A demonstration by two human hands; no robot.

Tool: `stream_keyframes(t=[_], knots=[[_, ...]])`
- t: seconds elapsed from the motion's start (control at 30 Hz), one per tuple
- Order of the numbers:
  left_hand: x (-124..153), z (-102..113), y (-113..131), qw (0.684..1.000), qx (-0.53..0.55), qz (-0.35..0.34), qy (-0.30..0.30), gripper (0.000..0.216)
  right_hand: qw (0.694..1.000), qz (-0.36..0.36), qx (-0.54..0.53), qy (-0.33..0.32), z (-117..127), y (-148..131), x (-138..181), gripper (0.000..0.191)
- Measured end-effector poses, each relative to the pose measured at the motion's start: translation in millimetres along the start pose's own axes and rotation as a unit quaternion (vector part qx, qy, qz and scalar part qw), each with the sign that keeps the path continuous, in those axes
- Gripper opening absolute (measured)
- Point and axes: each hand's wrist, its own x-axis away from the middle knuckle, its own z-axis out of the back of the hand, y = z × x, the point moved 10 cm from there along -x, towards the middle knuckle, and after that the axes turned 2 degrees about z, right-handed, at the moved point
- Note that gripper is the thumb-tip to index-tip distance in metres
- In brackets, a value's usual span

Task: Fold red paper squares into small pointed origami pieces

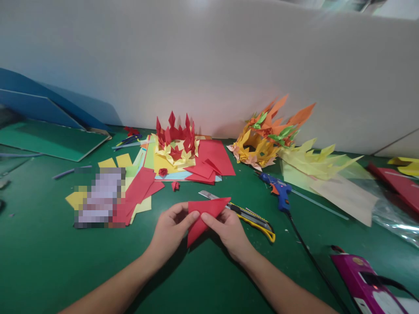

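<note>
Between my two hands is a red sheet of paper [209,207] folded into a triangle, held just above the green table. My left hand [173,226] pinches its left side, thumb on top and fingers behind. On the right, my right hand [231,231] grips it the same way, its thumb pressed near the middle of the fold. A utility knife [252,218] with a yellow-edged handle lies just behind and right of my right hand, its blade out. Beyond the paper sits a small folded red piece [175,186].
Red and yellow paper crown [176,144] stands at the back on coloured sheets. An orange and yellow paper crown [262,135] is to its right. A blue glue gun [278,187] trails a cord toward a purple power strip [369,279]. Red paper strips [139,187] lie left, beside a pixelated object [101,196].
</note>
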Motion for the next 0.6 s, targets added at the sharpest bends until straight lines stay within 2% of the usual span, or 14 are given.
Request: stream_keyframes(t=[0.43, 0.6], knots=[[1.4, -0.8, 2.5, 0.999, -0.033, -0.006, -0.004, 0.023, 1.000, -0.005, 0.021, 0.004, 1.8, 4.2, -0.9, 0.032], [1.3, 2.6, 5.9, 0.998, -0.058, -0.028, 0.010, 0.022, 1.000, -0.003, 0.027, 0.001, 1.3, 3.4, -0.5, 0.032]])
